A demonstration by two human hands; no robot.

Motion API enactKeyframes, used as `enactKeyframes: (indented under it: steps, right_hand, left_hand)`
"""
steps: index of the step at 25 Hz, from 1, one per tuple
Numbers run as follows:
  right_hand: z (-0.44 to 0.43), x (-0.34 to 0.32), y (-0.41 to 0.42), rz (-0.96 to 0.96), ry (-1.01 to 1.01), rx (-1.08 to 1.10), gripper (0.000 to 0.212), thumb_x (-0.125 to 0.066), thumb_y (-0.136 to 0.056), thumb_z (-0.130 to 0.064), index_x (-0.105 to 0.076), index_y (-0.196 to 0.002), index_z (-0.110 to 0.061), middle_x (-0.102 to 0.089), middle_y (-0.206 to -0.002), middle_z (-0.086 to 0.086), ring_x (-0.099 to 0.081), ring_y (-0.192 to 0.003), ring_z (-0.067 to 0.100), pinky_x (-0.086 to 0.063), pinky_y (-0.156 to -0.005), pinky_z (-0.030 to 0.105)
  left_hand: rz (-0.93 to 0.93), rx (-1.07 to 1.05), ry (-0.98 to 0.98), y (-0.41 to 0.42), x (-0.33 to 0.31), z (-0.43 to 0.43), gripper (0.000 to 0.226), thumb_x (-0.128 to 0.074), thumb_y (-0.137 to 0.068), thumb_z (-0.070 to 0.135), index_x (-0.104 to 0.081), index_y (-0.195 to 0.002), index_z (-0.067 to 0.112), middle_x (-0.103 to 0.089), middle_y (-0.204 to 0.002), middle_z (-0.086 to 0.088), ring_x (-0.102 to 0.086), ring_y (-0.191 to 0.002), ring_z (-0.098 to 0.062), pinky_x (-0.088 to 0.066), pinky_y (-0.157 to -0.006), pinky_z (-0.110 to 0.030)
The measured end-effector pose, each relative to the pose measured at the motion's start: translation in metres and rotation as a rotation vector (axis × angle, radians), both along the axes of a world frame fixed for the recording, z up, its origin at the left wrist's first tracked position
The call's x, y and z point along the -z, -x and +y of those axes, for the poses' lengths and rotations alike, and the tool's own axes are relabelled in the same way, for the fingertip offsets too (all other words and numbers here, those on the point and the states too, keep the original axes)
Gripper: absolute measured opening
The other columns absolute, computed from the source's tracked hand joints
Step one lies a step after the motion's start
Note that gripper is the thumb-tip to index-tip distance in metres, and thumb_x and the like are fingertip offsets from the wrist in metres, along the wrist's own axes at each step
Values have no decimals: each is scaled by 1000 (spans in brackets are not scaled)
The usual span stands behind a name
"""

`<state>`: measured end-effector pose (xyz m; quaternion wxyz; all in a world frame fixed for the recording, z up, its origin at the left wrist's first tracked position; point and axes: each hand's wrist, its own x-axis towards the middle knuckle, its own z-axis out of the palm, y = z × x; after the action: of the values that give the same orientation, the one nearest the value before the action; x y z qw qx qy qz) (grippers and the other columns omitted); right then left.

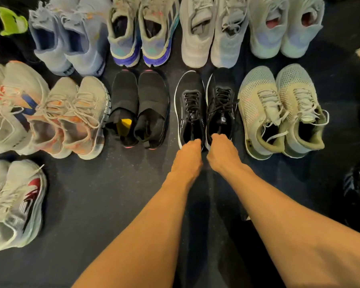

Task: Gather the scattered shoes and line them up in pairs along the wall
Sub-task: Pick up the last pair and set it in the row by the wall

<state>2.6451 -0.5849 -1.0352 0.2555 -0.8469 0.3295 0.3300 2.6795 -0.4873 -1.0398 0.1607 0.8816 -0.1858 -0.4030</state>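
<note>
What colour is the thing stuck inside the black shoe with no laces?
Yellow. The head view shows the piece best, inside the black slip-on shoe.

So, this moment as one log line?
left hand: grips left black shoe heel | right hand: grips right black shoe heel | pair: side by side

laced pair [190, 100] between slip-on pair [152, 96] at left and mesh pair [258, 104] at right

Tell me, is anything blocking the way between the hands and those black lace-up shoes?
Nothing visible. The left hand and right hand hold the heels of the black lace-up shoes. They sit between the black slip-on pair and the pale mesh pair, toes close to the grey pair ahead.
</note>
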Motion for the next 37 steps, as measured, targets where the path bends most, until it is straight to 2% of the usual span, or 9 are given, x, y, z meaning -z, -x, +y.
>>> enactKeyframes:
  steps: [5, 8, 11, 17, 20, 24, 30, 34, 37]
  right_hand:
    - [-6, -21, 1, 105, 17, 28, 44, -53, -89, -6, -45, -132, -6, -45, -137, 17, -48, -122, 39, -44, -95, 44]
    - [35, -57, -6, -100, 75, 44, 36, -51, -87, -8, -51, -123, -13, -52, -127, 12, -54, -113, 38, -46, -85, 43]
    - [96, -79, -25, -182, -95, -36, 44, -48, -92, -13, -44, -136, -17, -47, -136, 8, -49, -121, 34, -42, -94, 42]
    - [151, -28, -93, -50, -117, -155, 42, -54, -92, -15, -41, -132, -10, -43, -134, 11, -48, -119, 37, -41, -86, 42]
    - [146, 8, -90, 4, -41, -287, 32, -54, -92, -11, -46, -122, -5, -46, -124, 15, -51, -113, 39, -40, -80, 42]
    - [155, 24, -93, -136, 11, -393, 19, -48, -93, -5, -55, -110, -4, -55, -109, 15, -56, -99, 36, -34, -68, 37]
    - [161, -2, -107, 13, -31, -350, 30, -50, -94, -15, -47, -124, -11, -47, -123, 13, -54, -108, 37, -40, -75, 42]
    - [185, -55, -115, -126, 95, -278, 37, -51, -92, -19, -40, -126, -13, -38, -126, 11, -57, -95, 37, -36, -63, 39]
    - [217, -81, -121, -72, 63, -309, 48, -55, -91, -20, -33, -134, -17, -34, -134, 8, -57, -100, 34, -38, -65, 38]
  left_hand:
    - [38, 4, 0, -5, -25, 16, 31, -47, -92, 11, -53, -122, 12, -59, -121, -14, -56, -109, -38, -45, -85, -44]
    - [-139, -308, 101, -20, -58, 49, 25, -46, -93, 23, -61, -113, 23, -66, -111, -8, -60, -101, -34, -44, -78, -39]
    - [-220, -480, 60, -53, -74, 104, 24, -47, -93, 22, -62, -111, 23, -64, -115, -5, -59, -104, -30, -43, -81, -38]
    - [-111, -266, -82, -104, -18, 158, 45, -59, -90, 22, -47, -133, 16, -53, -134, -9, -51, -121, -33, -44, -96, -45]
    - [-107, -93, -118, -105, 11, 154, 31, -58, -92, 19, -54, -122, 12, -56, -124, -14, -53, -113, -37, -45, -86, -45]
    - [-222, 18, -123, -119, 17, 167, 22, -48, -92, 10, -62, -109, 12, -62, -108, -20, -58, -101, -42, -45, -75, -45]
    - [-72, 182, -172, -113, -4, 165, 22, -50, -93, 17, -58, -113, 12, -59, -112, -14, -59, -102, -37, -47, -77, -44]
    - [-169, -88, 89, -123, -51, 196, 24, -48, -92, 24, -63, -109, 16, -65, -109, -6, -61, -99, -27, -49, -80, -43]
    - [-269, -297, 58, -152, -79, 245, 25, -50, -92, 22, -63, -111, 14, -65, -112, -8, -60, -102, -28, -48, -85, -43]
